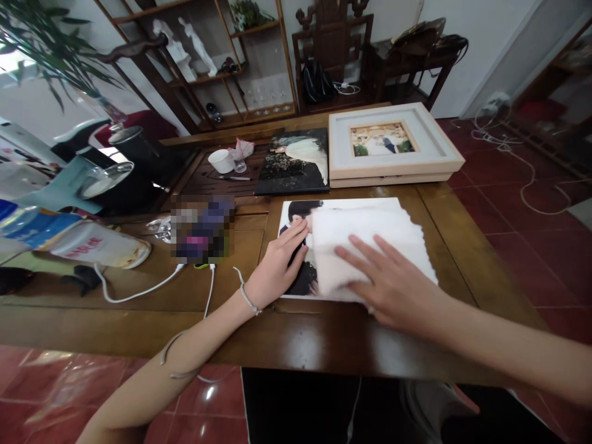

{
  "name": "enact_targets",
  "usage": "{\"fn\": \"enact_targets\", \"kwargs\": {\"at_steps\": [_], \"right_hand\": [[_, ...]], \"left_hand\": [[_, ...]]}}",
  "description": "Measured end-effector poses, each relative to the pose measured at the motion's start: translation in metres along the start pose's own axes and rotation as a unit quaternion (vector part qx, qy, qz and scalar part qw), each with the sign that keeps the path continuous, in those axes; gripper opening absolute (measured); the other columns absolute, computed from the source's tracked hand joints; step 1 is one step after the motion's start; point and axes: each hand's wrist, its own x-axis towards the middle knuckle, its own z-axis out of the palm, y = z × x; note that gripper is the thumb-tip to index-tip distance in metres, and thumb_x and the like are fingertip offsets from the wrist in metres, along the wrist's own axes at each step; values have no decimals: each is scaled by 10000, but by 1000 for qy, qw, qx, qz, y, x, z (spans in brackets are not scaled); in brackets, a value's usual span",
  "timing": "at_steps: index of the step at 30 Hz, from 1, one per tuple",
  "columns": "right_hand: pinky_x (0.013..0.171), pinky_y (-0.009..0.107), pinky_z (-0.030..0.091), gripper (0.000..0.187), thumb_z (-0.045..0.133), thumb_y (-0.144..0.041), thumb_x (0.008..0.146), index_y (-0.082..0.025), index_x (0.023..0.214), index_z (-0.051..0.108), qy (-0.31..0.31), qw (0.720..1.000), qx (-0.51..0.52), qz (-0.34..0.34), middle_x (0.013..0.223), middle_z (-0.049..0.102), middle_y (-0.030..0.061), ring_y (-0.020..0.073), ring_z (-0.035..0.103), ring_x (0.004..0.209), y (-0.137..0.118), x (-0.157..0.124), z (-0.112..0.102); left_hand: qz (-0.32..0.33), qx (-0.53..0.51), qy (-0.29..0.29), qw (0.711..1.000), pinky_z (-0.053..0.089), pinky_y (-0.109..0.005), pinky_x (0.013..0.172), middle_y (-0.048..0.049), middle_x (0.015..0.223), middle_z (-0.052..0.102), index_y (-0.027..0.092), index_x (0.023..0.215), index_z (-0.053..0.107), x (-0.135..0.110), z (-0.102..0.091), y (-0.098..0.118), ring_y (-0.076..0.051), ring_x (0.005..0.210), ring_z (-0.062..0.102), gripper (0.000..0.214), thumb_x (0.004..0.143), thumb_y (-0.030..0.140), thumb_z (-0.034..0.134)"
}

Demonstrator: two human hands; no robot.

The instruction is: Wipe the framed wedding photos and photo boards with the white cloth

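A photo panel with a person in dark clothes on it lies flat near the front of the wooden table. My left hand rests on the panel's left part, its fingers stretched out. Over the middle and right of the panel is spread a white cloth with ragged edges, hiding much of the picture. My right hand lies flat upon this cloth with the fingers spread. It wears a ring, and a bracelet circles my left wrist.
Behind lie a dark photo panel and a pale wooden frame. Leftward on the table are a white cup, a large plastic container, white cables and a black pot.
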Motion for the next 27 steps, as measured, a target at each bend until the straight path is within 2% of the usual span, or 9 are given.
{"fn": "enact_targets", "kwargs": {"at_steps": [2, 4, 7, 10, 14, 17, 21, 24, 27], "right_hand": [[1017, 649, 377, 354, 689, -197, 745, -197, 1099, 688, -16, 999, -30, 21, 1424, 503, 174, 426, 416, 1325, 26, 12, 2], [1017, 638, 377, 331, 609, -173, 806, -152, 1130, 668, -21, 997, -56, 52, 1422, 500, 188, 420, 410, 1330, 45, 24, 5], [1009, 654, 363, 325, 497, -139, 865, -111, 1148, 653, -25, 992, -80, 98, 1426, 489, 207, 428, 392, 1338, 55, 39, 8], [1027, 691, 312, 377, 528, -117, 826, -122, 1185, 645, -37, 993, -70, 90, 1448, 463, 205, 451, 345, 1359, 41, 48, 11], [1038, 716, 276, 351, 587, -159, 800, -197, 1136, 680, -53, 998, -2, -28, 1468, 448, 178, 452, 330, 1368, 7, 49, 11], [1044, 717, 270, 251, 578, -210, 835, -193, 1050, 706, -45, 992, 46, -110, 1458, 457, 186, 454, 344, 1358, -16, 40, 5], [1079, 686, 265, 176, 616, -253, 813, -196, 954, 706, -59, 985, 81, -142, 1426, 506, 161, 414, 369, 1358, -29, 16, -10], [1111, 647, 262, 207, 633, -210, 745, -171, 942, 686, -44, 991, 93, -91, 1425, 506, 169, 395, 345, 1379, -24, -5, -14], [1108, 628, 295, 327, 590, -113, 702, -179, 1013, 666, -24, 996, 79, -31, 1452, 483, 146, 368, 338, 1391, -7, -18, -10]], "left_hand": [[-1, -2, 4, 1000, 327, -524, 1177, -135, 1464, 492, 160, 1391, 509, 0, 0, 0, -253, 1420, 375, 418, 977, 188, 456], [-5, -2, 3, 1000, 331, -516, 1176, -133, 1457, 501, 164, 1392, 510, 0, 1, 1, -248, 1420, 376, 416, 981, 195, 453], [-14, -6, 3, 1000, 329, -502, 1179, -140, 1461, 495, 148, 1383, 518, -1, 1, 2, -245, 1416, 384, 407, 988, 214, 446], [-27, -29, 30, 999, 324, -478, 1182, -146, 1479, 472, 134, 1401, 492, -1, 0, 3, -231, 1417, 387, 422, 1002, 253, 421], [-38, -71, 104, 991, 293, -460, 1193, -116, 1532, 403, 182, 1477, 388, -3, -2, 3, -217, 1432, 360, 476, 1028, 337, 343], [-32, -80, 122, 989, 274, -452, 1199, -105, 1543, 388, 188, 1486, 375, -4, -3, 2, -219, 1439, 346, 495, 1037, 378, 290], [-36, -67, 104, 992, 324, -421, 1183, -121, 1498, 453, 144, 1452, 430, -4, -3, 2, -217, 1407, 404, 495, 1034, 372, 295], [-30, -41, 42, 998, 358, -408, 1170, -120, 1438, 525, 127, 1389, 513, -2, -2, 4, -219, 1381, 443, 448, 1023, 329, 352], [-21, -4, -16, 1000, 346, -459, 1174, -123, 1451, 505, 126, 1395, 505, -1, -1, 5, -241, 1408, 394, 434, 999, 283, 424]]}}
